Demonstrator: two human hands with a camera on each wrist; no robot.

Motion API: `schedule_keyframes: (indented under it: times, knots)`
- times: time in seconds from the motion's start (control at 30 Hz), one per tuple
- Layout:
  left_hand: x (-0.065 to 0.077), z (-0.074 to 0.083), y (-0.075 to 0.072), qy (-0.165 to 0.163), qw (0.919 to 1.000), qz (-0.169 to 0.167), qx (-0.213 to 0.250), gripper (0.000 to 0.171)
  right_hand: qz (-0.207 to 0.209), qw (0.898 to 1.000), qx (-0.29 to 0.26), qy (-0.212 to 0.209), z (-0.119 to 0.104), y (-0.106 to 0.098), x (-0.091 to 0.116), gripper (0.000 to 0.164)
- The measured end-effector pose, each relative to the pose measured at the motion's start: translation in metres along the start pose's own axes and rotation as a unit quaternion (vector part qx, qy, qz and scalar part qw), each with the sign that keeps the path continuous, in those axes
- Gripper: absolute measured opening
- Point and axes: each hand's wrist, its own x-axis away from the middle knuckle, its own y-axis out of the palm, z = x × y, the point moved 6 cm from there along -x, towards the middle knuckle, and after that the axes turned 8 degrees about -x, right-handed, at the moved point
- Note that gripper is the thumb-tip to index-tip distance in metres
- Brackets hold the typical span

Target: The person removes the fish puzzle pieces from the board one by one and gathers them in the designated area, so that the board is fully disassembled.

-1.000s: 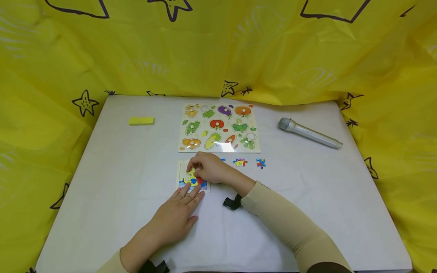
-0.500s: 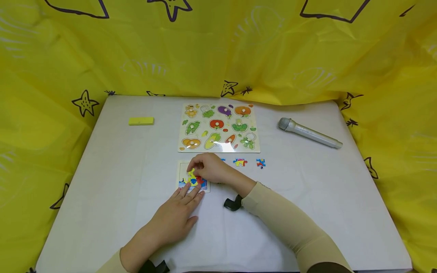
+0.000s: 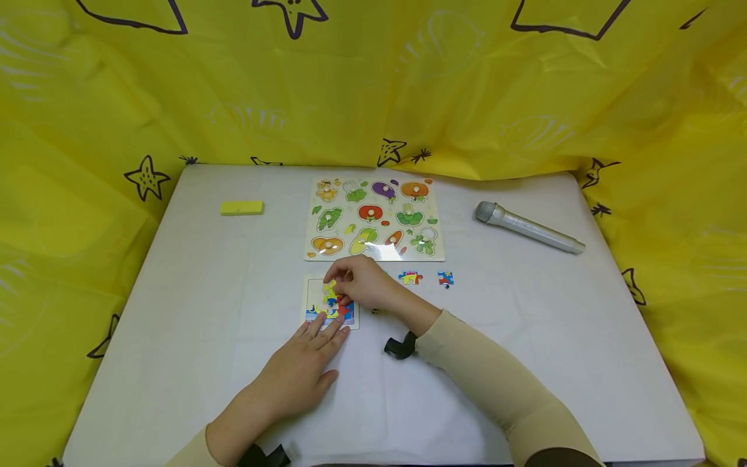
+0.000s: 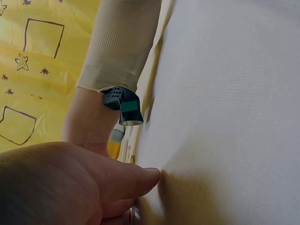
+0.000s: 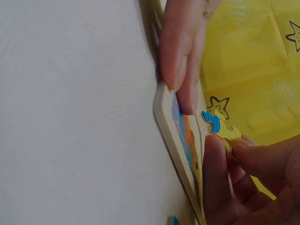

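My right hand [image 3: 366, 285] pinches a yellow and blue jigsaw piece [image 5: 217, 125] between thumb and fingers. In the right wrist view the piece is tilted up, lifted off the face of the small wooden puzzle board [image 5: 165, 115]. Lying flat, my left hand [image 3: 300, 373] presses its straight fingertips on the near edge of that board, over the blue and red picture. Bare backing shows on the board's upper left. Two loose jigsaw pieces, one yellow and red [image 3: 411, 278] and one blue and red [image 3: 446, 279], lie right of my right hand.
Behind the small board lies a larger vegetable peg puzzle [image 3: 375, 219]. A yellow block [image 3: 242, 207] is at the back left, a silver microphone [image 3: 530, 227] at the back right. Part of another small piece [image 3: 375, 312] shows beside my right wrist. Yellow curtains surround the white table.
My right hand has lifted slightly up and to the right, raising the yellow and blue jigsaw piece from the board. My left hand stays in place.
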Motion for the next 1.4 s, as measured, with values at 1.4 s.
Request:
schedule_keyframes:
  times: [1.4]
  knots:
    - [0.001,-0.001,0.002,-0.013,0.9999,-0.007,0.005,0.069,0.082,0.99,0.022,0.11,0.056,-0.102,0.087,0.012]
